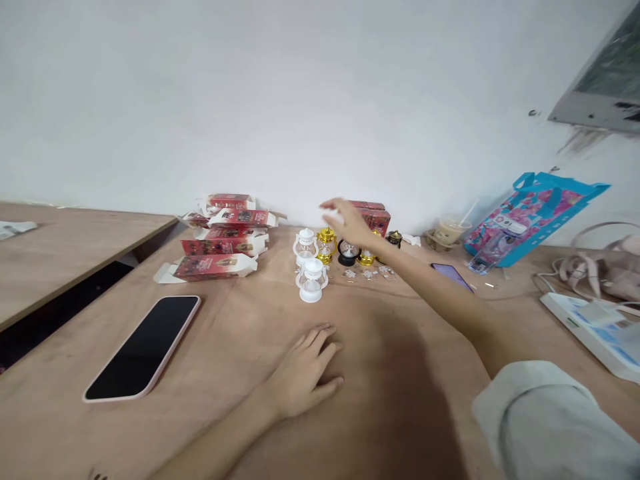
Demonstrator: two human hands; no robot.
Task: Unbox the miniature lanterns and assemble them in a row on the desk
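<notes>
Broadly, I see the worktop carrying a black phone and red boxes at left. My left hand lies flat, fingers loosely spread; my right hand hovers open, holding nothing, over the small lanterns near the wall.

red boxes: printing on the sides at about 11 o'clock from the left hand, too small and blurred to read
blue and pink bag: a white tag with marks at 2 o'clock, not legible
white flat box: blue printing at 3 o'clock, not legible
phone: dark screen at 9 o'clock, showing nothing
readable text: none
</notes>
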